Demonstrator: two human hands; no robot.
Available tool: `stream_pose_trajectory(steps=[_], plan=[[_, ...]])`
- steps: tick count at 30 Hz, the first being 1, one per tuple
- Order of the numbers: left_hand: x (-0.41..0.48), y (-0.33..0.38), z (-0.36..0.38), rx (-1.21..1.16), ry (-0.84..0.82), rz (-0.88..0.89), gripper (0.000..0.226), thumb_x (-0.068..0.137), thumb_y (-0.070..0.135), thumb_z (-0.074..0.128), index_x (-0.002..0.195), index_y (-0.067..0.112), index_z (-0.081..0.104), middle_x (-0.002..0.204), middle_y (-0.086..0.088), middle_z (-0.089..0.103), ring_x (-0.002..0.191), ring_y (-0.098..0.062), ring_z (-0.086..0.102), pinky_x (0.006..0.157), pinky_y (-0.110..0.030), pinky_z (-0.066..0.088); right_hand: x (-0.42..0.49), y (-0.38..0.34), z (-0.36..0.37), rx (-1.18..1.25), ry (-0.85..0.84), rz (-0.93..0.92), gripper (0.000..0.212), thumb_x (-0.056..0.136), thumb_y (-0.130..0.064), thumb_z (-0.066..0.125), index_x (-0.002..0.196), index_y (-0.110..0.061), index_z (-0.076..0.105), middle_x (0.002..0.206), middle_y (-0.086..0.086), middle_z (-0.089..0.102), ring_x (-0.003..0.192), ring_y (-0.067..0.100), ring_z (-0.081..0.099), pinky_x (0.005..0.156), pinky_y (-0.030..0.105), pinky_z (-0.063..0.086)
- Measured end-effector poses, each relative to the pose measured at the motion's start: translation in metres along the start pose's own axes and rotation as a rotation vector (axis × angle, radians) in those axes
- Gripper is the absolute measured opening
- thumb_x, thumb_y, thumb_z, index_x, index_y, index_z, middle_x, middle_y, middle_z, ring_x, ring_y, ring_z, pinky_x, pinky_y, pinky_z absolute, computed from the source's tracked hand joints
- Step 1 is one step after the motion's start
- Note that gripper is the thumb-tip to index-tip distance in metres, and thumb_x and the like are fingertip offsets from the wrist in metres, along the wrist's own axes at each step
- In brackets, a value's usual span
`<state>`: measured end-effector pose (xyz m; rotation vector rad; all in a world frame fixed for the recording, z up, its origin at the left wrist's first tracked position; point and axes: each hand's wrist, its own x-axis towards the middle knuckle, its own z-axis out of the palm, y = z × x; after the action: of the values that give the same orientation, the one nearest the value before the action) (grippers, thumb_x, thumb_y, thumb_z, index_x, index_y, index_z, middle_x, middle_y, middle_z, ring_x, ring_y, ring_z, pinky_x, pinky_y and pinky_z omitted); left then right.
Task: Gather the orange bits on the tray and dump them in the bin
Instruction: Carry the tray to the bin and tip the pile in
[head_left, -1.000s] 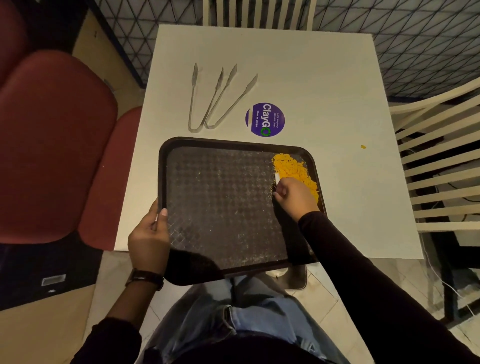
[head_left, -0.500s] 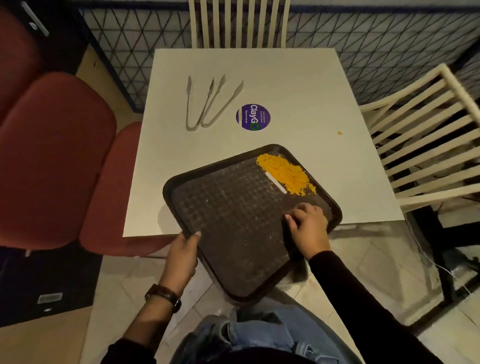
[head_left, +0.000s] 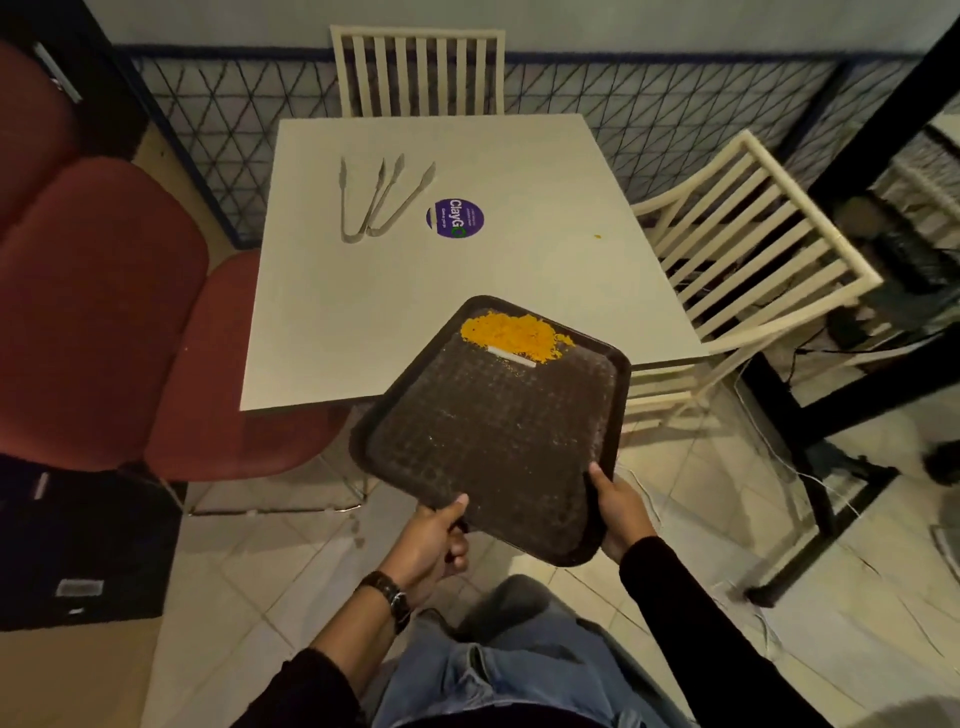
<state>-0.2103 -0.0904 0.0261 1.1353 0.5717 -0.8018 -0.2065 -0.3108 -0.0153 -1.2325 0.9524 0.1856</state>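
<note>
Fingers of left hand and right hand clamp the stiff, light dark textured plastic tray at its 6 o'clock rim, loose orange crumb pile at 12 — keep level, likely slides.

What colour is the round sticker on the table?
Purple with white lettering and a bit of green, the sticker shows best in the head view.

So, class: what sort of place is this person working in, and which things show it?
Probably a self-service canteen or café: a dark serving tray, serving tongs on a small white table bearing a "ClayGo" clean-as-you-go sticker, and slatted chairs around it.
</note>
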Motion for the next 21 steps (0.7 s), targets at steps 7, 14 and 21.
stream_pose_trajectory(steps=[7,14,21], plan=[[-0.012,-0.034,-0.010,-0.144,0.261,0.114,0.029,0.093,0.032,0.051,0.119,0.018,0.050,0.111,-0.010,0.062,0.098,-0.027,0.061,0.078,-0.040,0.052,-0.026,0.010,-0.043,-0.298,0.148,-0.186,0.035,0.097,-0.033,0.042,0.115,-0.009,0.060,0.107,0.010,0.066,0.096,0.028,0.062,0.091,0.041,0.049],[0.013,-0.089,0.014,0.040,0.628,0.125,0.049,0.092,0.054,0.042,0.111,0.014,0.062,0.112,-0.014,0.064,0.100,-0.033,0.061,0.074,-0.042,0.052,-0.049,0.004,-0.132,-0.427,0.064,-0.277,0.026,0.098,-0.030,0.038,0.095,-0.014,0.059,0.087,-0.001,0.063,0.080,0.008,0.058,0.067,0.021,0.043],[0.014,-0.203,0.072,0.040,0.846,0.174,0.027,0.099,0.035,0.038,0.108,0.019,0.058,0.110,-0.003,0.052,0.101,-0.022,0.048,0.088,-0.034,0.036,-0.049,0.032,-0.221,-0.610,-0.095,-0.295,0.019,0.099,-0.024,0.034,0.105,-0.019,0.051,0.094,-0.018,0.057,0.088,-0.005,0.053,0.063,-0.003,0.040]])
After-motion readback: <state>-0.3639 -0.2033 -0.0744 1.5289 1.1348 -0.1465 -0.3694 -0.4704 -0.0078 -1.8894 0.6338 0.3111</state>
